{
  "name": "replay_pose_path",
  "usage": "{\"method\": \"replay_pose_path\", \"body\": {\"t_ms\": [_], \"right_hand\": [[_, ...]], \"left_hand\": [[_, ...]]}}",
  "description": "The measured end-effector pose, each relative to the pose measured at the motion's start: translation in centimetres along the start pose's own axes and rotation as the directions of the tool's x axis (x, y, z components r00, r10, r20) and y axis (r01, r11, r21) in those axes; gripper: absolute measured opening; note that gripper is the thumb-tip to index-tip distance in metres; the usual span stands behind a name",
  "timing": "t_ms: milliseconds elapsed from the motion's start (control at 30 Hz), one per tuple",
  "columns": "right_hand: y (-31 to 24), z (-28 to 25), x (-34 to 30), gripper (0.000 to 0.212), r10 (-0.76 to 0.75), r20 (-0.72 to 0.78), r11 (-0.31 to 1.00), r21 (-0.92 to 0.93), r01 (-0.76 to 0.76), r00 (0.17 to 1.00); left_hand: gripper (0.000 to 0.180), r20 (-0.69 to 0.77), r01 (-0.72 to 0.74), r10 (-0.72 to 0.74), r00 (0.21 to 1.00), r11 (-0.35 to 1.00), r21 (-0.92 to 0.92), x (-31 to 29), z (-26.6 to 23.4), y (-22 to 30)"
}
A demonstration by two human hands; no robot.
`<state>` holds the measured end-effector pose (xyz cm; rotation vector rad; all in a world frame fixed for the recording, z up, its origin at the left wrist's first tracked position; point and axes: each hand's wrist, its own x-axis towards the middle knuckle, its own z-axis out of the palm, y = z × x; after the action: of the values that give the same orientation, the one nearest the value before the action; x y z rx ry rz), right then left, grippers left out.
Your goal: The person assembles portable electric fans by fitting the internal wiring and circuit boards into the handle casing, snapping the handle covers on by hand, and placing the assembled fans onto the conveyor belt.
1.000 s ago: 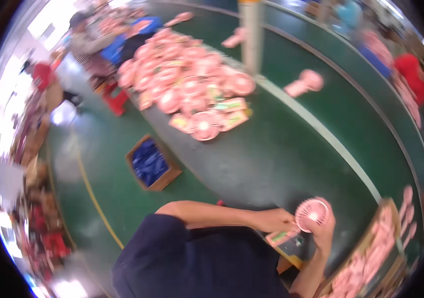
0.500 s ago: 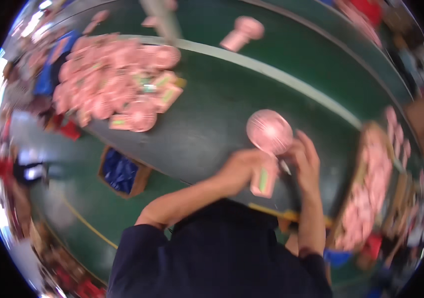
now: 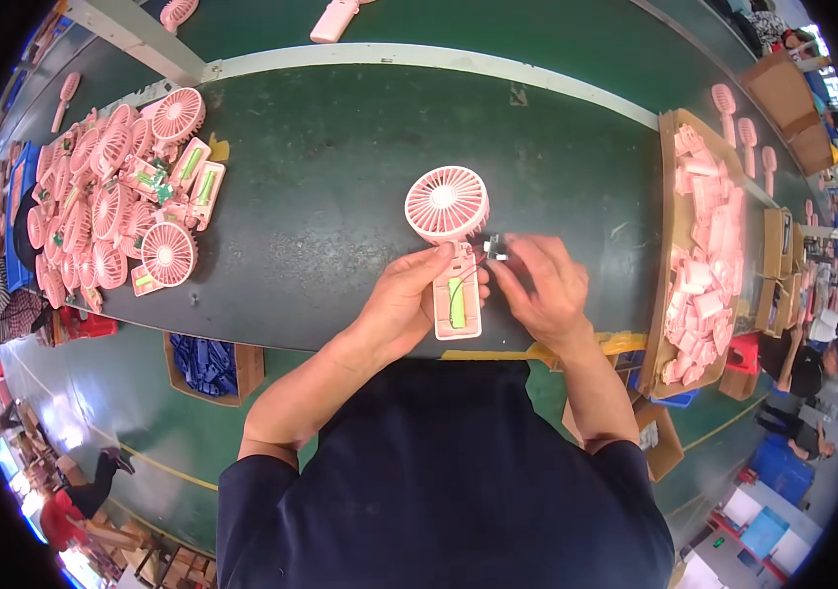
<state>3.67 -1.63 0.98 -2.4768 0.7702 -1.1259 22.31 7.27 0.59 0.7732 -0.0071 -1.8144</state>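
Note:
A pink handheld fan [image 3: 446,204] lies in front of me, its round grille at the far end and its handle opened up. Inside the handle sits a green battery [image 3: 457,303] with thin dark wires. My left hand [image 3: 409,297] is closed round the handle's upper left side, thumb on top near the neck. Between the thumb and fingertips of my right hand [image 3: 546,287] is a small circuit board [image 3: 495,247], just right of the fan's neck. The wires run from the handle toward the board.
Many opened pink fans [image 3: 109,211] are heaped at the left of the dark green table [image 3: 311,196]. A cardboard box [image 3: 667,187] of pink handle covers stands at the right. Below the table edge is a box of blue parts [image 3: 205,365]. More fans lie beyond the pale rail [image 3: 419,56].
The view has turned and sharpened. The fan's handle now points straight toward me, with my left hand still on it. My right hand now pinches the circuit board beside the neck.

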Motion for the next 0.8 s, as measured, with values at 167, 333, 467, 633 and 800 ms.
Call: {"method": "replay_pose_path", "body": {"t_ms": [167,333,467,633,800], "right_hand": [[1.0,0.0,-0.1,0.036,-0.120,-0.022,0.991,-0.054,0.118,0.993],[0.4,-0.3,1.1,0.036,-0.237,-0.003,0.971,-0.017,0.236,0.972],[1.0,-0.8,0.8,0.036,-0.307,0.070,0.951,-0.022,0.309,0.949],[0.9,-0.9,1.0,0.036,-0.306,0.077,0.949,-0.056,0.311,0.949],[0.3,-1.3,1.0,0.033,-0.315,0.052,0.946,0.097,0.309,0.948]], "left_hand": [[0.036,0.020,0.031,-0.033,0.999,0.995,0.091,-0.1,0.1,-1.1],[0.036,0.005,-0.067,0.068,0.998,0.964,0.259,0.0,-0.1,-1.5],[0.034,0.039,-0.095,0.087,0.995,0.949,0.300,0.2,-0.5,-2.0],[0.030,0.047,-0.138,0.131,0.990,0.878,0.459,0.4,-0.7,-2.5],[0.028,0.093,-0.260,0.248,0.964,0.823,0.505,1.0,-0.3,-1.4]]}}
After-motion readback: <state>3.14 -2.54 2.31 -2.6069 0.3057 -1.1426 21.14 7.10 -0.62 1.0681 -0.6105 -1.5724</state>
